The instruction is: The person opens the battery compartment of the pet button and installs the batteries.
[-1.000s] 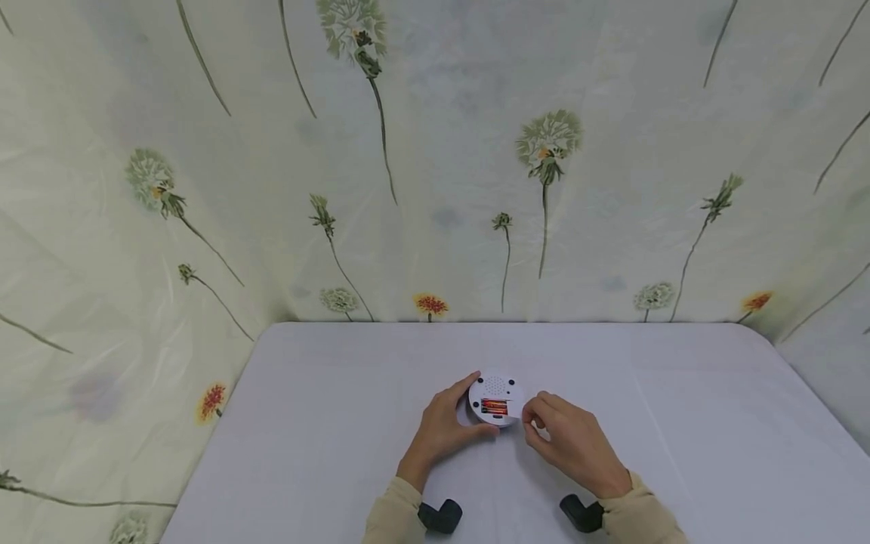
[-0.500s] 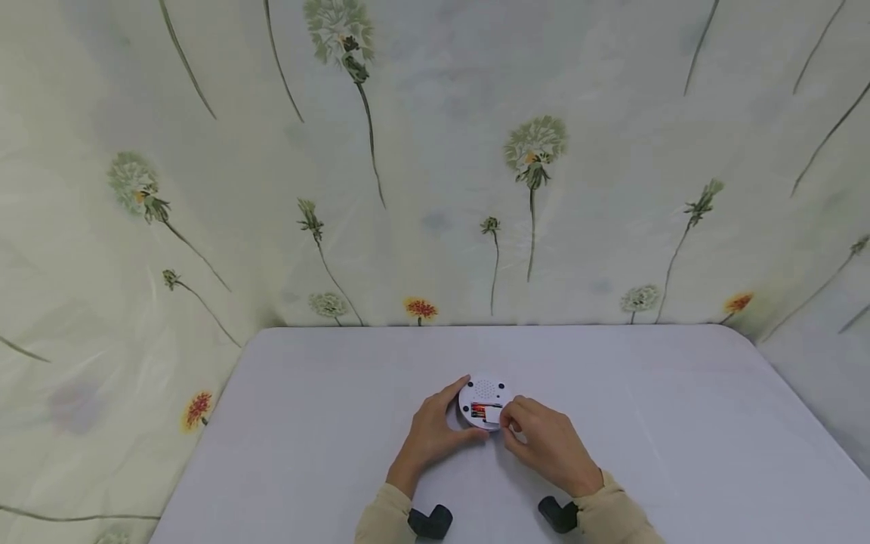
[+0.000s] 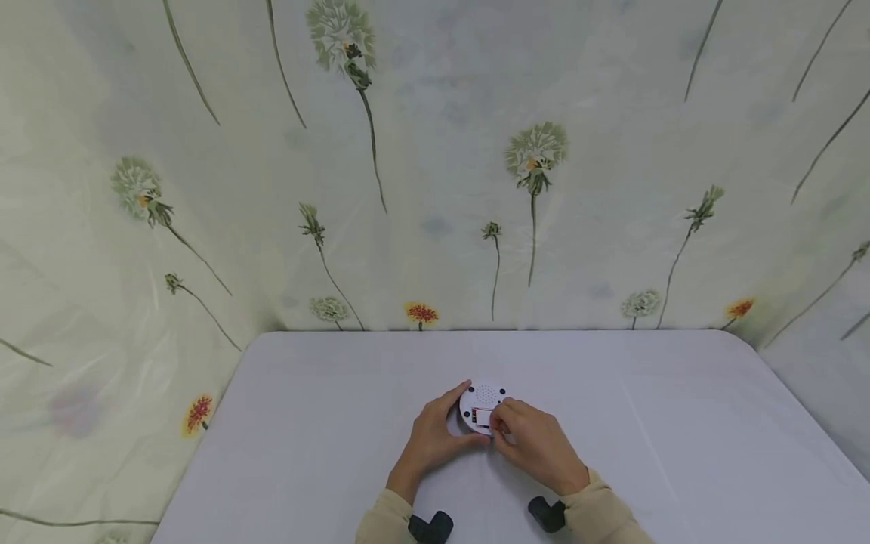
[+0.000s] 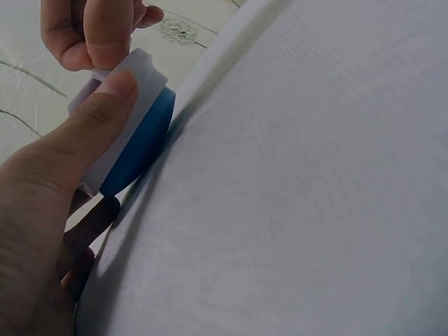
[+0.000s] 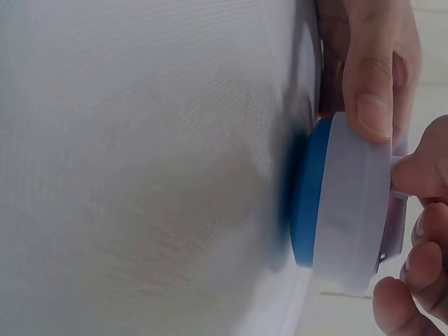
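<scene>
A round white device with a blue far side (image 3: 485, 393) lies face down on the table, its speaker holes and dark feet turned upward. My left hand (image 3: 435, 438) grips its rim, thumb at the near side and fingers round the left. In the right wrist view the white shell (image 5: 350, 203) and blue part show edge-on. The right hand (image 3: 533, 440) pinches a white battery cover (image 3: 483, 418) over the battery compartment. Only a sliver of the red batteries (image 3: 474, 415) shows at the left end; the cover's right end is hidden by the fingers.
A white cloth covers the table (image 3: 340, 393), whose far edge meets a flower-printed curtain (image 3: 435, 189). Black wrist-worn pieces sit at the left wrist (image 3: 433, 527) and the right wrist (image 3: 547, 514).
The right hand has brought the white cover leftward across the compartment, hiding most of the red batteries that showed before. The left hand keeps its grip on the device.
</scene>
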Motion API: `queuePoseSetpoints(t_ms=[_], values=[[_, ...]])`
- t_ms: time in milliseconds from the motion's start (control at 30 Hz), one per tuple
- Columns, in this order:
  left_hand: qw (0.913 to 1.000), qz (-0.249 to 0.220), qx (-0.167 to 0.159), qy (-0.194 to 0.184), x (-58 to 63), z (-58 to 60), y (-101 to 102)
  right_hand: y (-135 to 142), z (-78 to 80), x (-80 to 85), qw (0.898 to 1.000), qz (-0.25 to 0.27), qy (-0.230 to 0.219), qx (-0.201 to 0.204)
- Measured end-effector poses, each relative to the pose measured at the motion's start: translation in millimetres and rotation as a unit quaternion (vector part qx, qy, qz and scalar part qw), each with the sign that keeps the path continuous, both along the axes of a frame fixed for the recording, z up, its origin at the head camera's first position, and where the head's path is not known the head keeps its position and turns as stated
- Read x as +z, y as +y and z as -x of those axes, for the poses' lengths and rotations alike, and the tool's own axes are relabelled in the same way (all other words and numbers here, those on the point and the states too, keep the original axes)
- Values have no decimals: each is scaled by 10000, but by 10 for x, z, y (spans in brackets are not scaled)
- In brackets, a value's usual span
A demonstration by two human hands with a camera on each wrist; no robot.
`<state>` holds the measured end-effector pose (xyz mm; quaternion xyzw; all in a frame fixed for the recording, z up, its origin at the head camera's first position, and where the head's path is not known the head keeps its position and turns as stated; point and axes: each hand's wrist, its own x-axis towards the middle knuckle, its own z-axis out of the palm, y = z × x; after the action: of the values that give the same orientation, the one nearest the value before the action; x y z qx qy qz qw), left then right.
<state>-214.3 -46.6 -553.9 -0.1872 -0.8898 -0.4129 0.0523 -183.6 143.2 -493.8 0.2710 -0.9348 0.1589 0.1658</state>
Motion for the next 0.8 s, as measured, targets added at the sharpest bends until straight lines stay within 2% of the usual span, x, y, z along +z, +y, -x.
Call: queuePoseSetpoints(t_ms=[200,367,633,800], values=[[9999,-101,-40,102,-15,21,-6,-35,33,-3,9999,67,-103,-61],[10000,-60,-29,-26,-16,4,3,-51,27,-11,9994,138,-297,-115],[9998,-50,26,169,-9,0,4,-73,38,-33,9995,243,-137,-115],[9999,22,10,148,-5,5,-4,-81,44,-38,9995,285,-151,-76]])
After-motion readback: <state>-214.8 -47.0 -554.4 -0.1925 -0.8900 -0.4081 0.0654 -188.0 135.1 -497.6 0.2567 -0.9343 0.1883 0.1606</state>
